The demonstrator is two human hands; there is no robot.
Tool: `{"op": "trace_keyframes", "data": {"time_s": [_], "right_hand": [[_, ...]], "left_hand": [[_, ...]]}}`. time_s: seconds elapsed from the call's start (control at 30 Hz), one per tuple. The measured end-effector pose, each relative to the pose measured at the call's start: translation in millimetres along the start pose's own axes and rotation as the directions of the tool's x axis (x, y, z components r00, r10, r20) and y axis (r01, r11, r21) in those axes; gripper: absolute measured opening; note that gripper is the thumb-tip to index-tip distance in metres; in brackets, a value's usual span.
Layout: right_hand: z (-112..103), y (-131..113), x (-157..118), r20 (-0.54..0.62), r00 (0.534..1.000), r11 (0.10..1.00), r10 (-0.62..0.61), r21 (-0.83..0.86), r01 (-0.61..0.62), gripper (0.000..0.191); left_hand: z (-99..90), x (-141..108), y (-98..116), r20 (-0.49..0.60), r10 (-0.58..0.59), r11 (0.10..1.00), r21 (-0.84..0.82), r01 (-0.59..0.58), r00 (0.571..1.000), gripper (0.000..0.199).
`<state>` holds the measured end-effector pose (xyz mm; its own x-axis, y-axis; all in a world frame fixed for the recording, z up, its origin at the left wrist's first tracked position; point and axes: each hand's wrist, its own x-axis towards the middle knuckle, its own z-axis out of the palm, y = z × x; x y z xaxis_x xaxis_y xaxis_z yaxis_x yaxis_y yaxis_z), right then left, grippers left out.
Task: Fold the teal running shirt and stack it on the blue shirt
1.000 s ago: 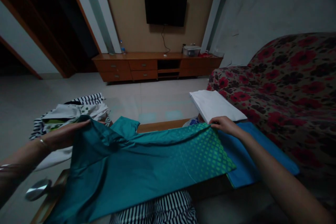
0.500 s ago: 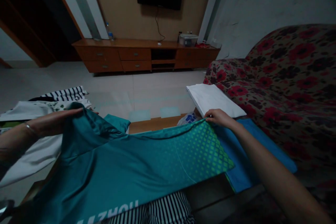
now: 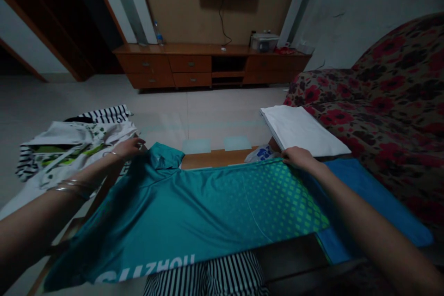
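White capitals [image 3: 169,264] along the near edge of the teal shirt [image 3: 197,208] read "ZHOU", after a partly cut-off pair that looks like "SU", while the small white marks [image 3: 124,169] at the shirt's left side and the blue print [image 3: 265,152] on the plastic bag [image 3: 255,155] are too unclear to read.

The right hand [image 3: 299,158] pinches the top edge of a teal shirt [image 3: 194,208] at its green-dotted end. The left hand [image 3: 130,149] is at the shirt's other end, beside a heap of white and striped clothes [image 3: 83,141]. Just beyond the right hand lies folded white cloth [image 3: 305,132]; blue cloth [image 3: 374,203] lies under the right forearm.
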<state>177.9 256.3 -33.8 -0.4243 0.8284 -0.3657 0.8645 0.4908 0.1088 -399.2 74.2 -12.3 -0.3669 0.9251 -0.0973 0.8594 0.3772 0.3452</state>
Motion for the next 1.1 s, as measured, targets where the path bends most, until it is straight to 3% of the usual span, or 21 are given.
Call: {"op": "trace_keyframes", "data": {"time_s": [0.07,0.1,0.17,0.2,0.27,0.4,0.57,0.73,0.87,1.0,1.1], "right_hand": [[1,-1,-2,-0.007,1.000,1.000,-0.007,-0.006,0.007,0.024],[1,-2,-3,-0.011,1.000,1.000,-0.014,-0.007,0.013,0.024],[1,-3,-7,-0.020,0.999,0.999,-0.034,-0.009,0.033,0.023],[1,-3,-9,-0.028,0.999,0.999,-0.046,-0.011,0.046,0.023],[1,-3,-14,-0.050,0.996,0.998,-0.069,-0.016,0.068,0.022],[1,-2,-28,-0.102,0.992,0.997,-0.075,-0.037,0.071,0.021],[4,1,-42,-0.157,0.980,0.992,-0.124,-0.008,0.124,0.021],[10,15,-45,-0.196,0.951,0.956,-0.238,0.124,0.264,0.022],[13,26,-44,-0.228,0.946,0.932,-0.229,0.229,0.280,0.027],[16,29,-39,-0.222,0.950,0.928,-0.220,0.254,0.274,0.028],[16,28,-33,-0.220,0.950,0.933,-0.224,0.233,0.274,0.028]], "left_hand": [[5.5,-11,24,-0.057,0.205,0.956,0.225,-0.188,0.977,0.029],[10.4,-18,37,-0.022,0.321,0.917,0.259,-0.305,0.947,0.028],[24.5,-35,64,0.126,0.518,0.824,0.193,-0.533,0.846,0.026],[33.0,-43,76,0.193,0.575,0.782,0.158,-0.603,0.795,0.024],[50.1,-58,92,0.257,0.623,0.725,0.165,-0.669,0.739,0.019],[71.3,-74,103,0.215,0.627,0.670,0.343,-0.658,0.749,0.011],[68.6,-86,100,0.189,0.643,0.620,0.440,-0.650,0.742,0.004],[60.2,-105,86,0.159,0.657,0.657,0.359,-0.663,0.737,0.014],[55.8,-115,72,0.182,0.663,0.672,0.283,-0.684,0.726,0.018],[53.5,-110,68,0.195,0.640,0.690,0.280,-0.667,0.743,0.020],[53.2,-97,73,0.191,0.682,0.661,0.252,-0.707,0.706,0.018]]}}
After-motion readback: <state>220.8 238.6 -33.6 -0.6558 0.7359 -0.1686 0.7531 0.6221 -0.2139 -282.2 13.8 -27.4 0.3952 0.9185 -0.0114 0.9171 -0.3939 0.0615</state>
